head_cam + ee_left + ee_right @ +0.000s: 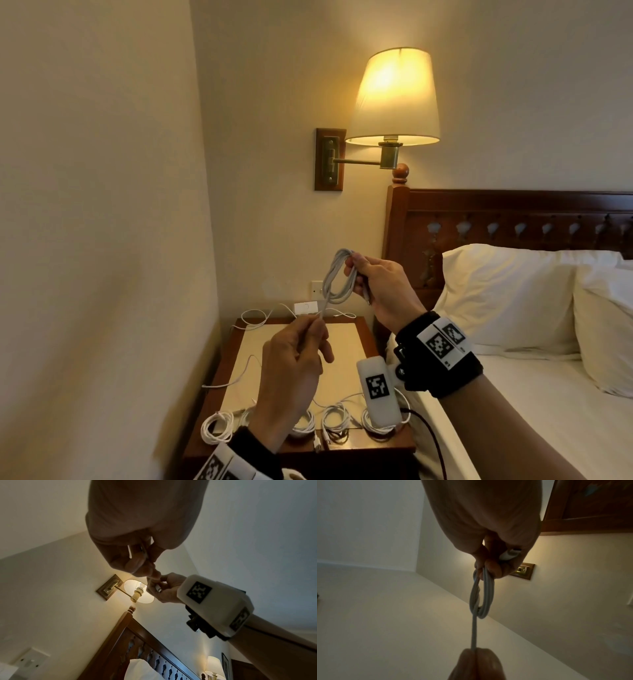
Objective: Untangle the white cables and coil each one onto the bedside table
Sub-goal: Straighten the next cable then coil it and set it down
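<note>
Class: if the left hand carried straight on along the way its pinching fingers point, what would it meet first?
Probably the coiled cable held by the right hand; the left hand already pinches its tail.

White cable [337, 279] looped in a raised coil, four coiled cables [334, 419] along bedside table [363, 329] front edge

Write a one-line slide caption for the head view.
Right hand holds a coiled white cable while left hand pinches its tail above the bedside table.
</note>
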The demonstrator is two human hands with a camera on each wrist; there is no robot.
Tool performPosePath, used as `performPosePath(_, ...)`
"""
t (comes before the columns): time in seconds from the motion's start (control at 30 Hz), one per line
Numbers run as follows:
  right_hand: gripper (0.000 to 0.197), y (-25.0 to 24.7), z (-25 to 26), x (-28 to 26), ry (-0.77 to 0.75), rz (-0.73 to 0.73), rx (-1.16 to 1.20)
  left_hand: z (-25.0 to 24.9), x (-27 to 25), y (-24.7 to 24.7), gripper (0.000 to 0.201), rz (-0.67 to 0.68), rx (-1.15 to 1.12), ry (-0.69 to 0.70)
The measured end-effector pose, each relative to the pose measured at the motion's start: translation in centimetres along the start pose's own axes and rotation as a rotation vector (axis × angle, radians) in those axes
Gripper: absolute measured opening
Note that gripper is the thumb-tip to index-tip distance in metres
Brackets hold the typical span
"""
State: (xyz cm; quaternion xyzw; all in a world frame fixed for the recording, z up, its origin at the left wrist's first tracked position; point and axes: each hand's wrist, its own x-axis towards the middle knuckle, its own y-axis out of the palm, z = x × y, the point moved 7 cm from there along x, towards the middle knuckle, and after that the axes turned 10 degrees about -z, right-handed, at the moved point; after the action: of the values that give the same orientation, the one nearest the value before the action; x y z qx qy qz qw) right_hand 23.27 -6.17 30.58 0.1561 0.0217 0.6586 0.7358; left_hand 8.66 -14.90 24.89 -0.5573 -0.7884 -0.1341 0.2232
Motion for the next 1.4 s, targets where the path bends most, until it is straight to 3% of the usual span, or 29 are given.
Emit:
performPosePath(0.17, 0.029, 1.2, 0.7, -1.1, -0.138, 0.190, -0.145, 0.8, 1.5, -0.4, 0.015, 0.133, 0.067, -0.227)
performPosePath(0.23, 0.031, 1.4, 1.4, -1.8, -0.177, 0.266, -0.210, 0.0, 2.4, -0.9, 0.028, 0.263, 0.115, -0.287)
performPosePath(0.27, 0.032, 1.2, 1.7, -2.0, -0.187, 0.287, -0.232, -0.7, 3.0, -1.3, 0.043, 0.296, 0.125, -0.288)
performPosePath(0.33, 0.033, 1.1, 2.1, -2.3, -0.198, 0.315, -0.278, -2.3, 4.7, -2.4, 0.061, 0.214, 0.073, -0.224)
performPosePath(0.37, 0.033, 1.1, 2.1, -2.5, -0.201, 0.328, -0.303, -3.0, 5.4, -2.6, 0.057, 0.168, 0.023, -0.195)
performPosePath(0.43, 0.030, 1.3, 2.1, -2.8, -0.213, 0.346, -0.341, -4.2, 6.2, -1.8, 0.044, 0.200, -0.023, -0.142)
performPosePath(0.5, 0.028, 1.4, 2.1, -2.9, -0.217, 0.344, -0.352, -4.7, 6.6, -0.8, 0.035, 0.260, -0.016, -0.108)
performPosePath(0.63, 0.022, 1.0, 2.7, -2.9, -0.260, 0.323, -0.387, -3.7, 7.0, 0.0, 0.033, 0.307, -0.059, -0.173)
performPosePath(0.73, 0.023, 0.2, 2.7, -2.7, -0.359, 0.196, -0.394, -3.1, 6.9, 0.5, 0.036, 0.178, -0.052, -0.148)
performPosePath(0.8, 0.020, -1.1, 1.4, -2.8, -0.355, 0.028, -0.318, -2.8, 6.7, 0.7, 0.038, 0.083, -0.081, -0.141)
performPosePath(0.87, 0.023, -3.1, -0.6, -3.9, -0.312, -0.173, -0.285, -2.6, 6.5, 0.8, 0.039, 0.024, -0.126, -0.145)
performPosePath(0.9, 0.027, -3.5, -1.8, -4.6, -0.252, -0.204, -0.257, -2.4, 6.4, 0.8, 0.039, 0.000, -0.142, -0.139)
performPosePath(1.03, 0.025, -1.6, -4.7, -7.3, -0.025, -0.028, 0.184, -1.7, 6.1, 1.4, 0.040, -0.052, -0.160, -0.148)
performPosePath(1.17, 0.035, -1.4, -4.5, -7.2, 0.006, -0.111, 0.390, -1.5, 5.6, 1.9, 0.040, -0.050, -0.202, -0.167)
performPosePath(1.27, 0.028, -1.2, -4.7, -7.2, 0.076, -0.145, 0.484, -1.6, 5.2, 2.0, 0.039, -0.053, -0.240, -0.178)
performPosePath(1.4, 0.014, 0.1, -6.5, -7.3, 0.421, -0.152, 0.662, -1.7, 4.8, 2.7, 0.037, -0.029, -0.394, -0.217)
